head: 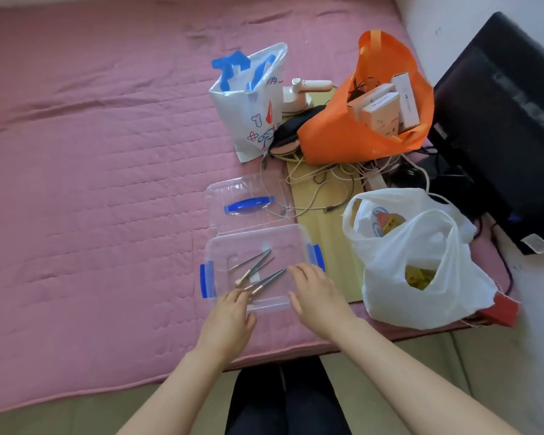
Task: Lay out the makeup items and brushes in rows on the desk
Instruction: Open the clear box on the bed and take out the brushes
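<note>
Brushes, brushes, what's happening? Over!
Left hand pinching brushes inside box. Right hand open on box edge. Lid off behind. Nothing blocking.

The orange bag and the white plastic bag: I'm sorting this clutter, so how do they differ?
The orange bag lies tipped over with its mouth showing pale boxes; the white plastic bag stands upright holding something yellow. The orange bag lies farther away, beside the printed paper bag; the white plastic bag sits nearer, right of the clear box. Both are open and on the right side.
</note>
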The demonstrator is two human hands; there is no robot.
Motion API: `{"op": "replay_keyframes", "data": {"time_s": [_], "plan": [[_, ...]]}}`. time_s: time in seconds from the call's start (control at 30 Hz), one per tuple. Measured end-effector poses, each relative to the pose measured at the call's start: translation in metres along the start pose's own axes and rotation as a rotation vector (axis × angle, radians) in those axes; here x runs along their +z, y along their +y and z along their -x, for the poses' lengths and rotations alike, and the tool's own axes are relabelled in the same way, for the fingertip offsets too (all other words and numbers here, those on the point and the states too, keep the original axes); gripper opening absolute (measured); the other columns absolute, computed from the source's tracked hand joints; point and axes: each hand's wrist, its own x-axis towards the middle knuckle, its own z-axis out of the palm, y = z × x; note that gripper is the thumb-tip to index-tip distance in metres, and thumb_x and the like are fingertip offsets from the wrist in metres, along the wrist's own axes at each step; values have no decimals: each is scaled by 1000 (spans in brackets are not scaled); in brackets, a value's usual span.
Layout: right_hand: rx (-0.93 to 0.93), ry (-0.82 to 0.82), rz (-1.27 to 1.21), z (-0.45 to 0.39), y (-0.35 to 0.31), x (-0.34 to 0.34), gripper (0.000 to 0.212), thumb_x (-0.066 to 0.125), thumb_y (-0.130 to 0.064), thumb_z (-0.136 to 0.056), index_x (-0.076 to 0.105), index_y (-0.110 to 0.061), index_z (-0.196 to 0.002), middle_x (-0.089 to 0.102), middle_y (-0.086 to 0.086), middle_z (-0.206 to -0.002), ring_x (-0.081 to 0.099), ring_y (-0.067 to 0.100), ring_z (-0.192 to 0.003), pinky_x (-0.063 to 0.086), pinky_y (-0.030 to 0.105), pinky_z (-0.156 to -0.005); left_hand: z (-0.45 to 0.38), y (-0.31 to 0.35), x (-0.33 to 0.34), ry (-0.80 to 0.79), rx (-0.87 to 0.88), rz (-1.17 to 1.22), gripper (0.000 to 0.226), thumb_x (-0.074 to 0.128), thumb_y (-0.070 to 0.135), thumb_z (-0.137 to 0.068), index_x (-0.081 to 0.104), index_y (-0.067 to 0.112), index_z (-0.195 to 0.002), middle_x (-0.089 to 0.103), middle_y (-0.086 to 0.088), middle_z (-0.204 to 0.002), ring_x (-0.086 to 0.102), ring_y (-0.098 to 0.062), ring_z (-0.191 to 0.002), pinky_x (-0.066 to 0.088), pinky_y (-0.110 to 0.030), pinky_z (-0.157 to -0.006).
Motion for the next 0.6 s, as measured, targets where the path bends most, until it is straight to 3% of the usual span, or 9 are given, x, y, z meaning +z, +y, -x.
{"op": "replay_keyframes", "data": {"time_s": [0.17,0.37,0.47,0.6], "plan": [[-94,-49,9,-65,35,34,44,39,-25,-97,37,-11,-138,40,6,-138,34,23,-129,30,32,-108,-60,-16,44,-35,-103,129,33,43,28,-99,53,16,-128,53,3,-131,43,-16,-122,35,-26,-101],[-182,-131,59,-129,43,77,44,45,-17,-92,38,-10,-135,41,8,-137,36,26,-127,33,33,-105,-116,-35,84,-215,-197,123,37,46,30,-93,59,15,-124,56,-3,-129,45,-24,-123,39,-34,-102],[-202,-189,117,-158,38,97,43,48,-10,-90,40,-8,-132,42,11,-136,40,29,-124,38,37,-101,-136,-42,98,-328,-366,75,37,51,30,-85,59,16,-118,57,-8,-125,50,-29,-119,46,-39,-94],[-272,-236,160,-194,23,120,44,48,-3,-86,43,-5,-130,46,13,-130,42,31,-122,41,39,-97,-152,-50,118,-365,-519,-4,44,52,25,-85,49,15,-128,49,-8,-131,52,-28,-119,48,-39,-93]]}}
